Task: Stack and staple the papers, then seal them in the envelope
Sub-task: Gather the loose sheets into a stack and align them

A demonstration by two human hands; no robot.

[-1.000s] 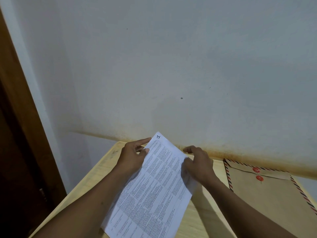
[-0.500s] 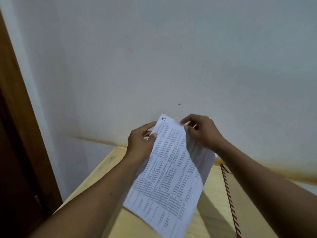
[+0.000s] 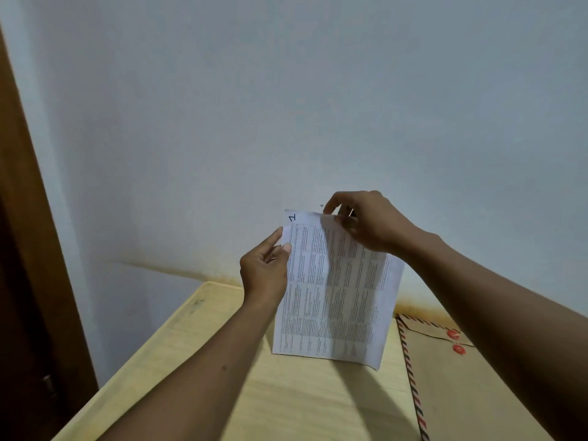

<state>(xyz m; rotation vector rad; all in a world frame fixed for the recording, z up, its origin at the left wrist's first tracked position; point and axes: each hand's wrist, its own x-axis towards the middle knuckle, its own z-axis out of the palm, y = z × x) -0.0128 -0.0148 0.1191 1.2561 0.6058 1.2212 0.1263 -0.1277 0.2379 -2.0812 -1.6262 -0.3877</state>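
Nearest the camera, two bare forearms reach forward over the pale wooden table [image 3: 286,402], which serves as the landmark here. Above the table's middle, the papers [image 3: 334,291] stand upright, their bottom edge touching or just above the tabletop; which of the two cannot be told. The printed side, dense with columns of small text, faces the camera, and a handwritten mark sits in the top left corner. The left hand [image 3: 264,272] pinches the papers' left edge near the top, thumb on the front and fingers behind. The right hand [image 3: 366,224] is closed on the top edge toward the right corner, fingertips curled over the sheet. On the table's right side, beside the papers and apart from them, the brown envelope [image 3: 461,386] lies flat, with a red-and-dark striped border and two red string buttons near its flap. Beyond the table's far edge rises the pale blue wall [image 3: 286,106], stained yellowish where it meets the table. Left of the table stands a dark wooden door frame [image 3: 28,249].
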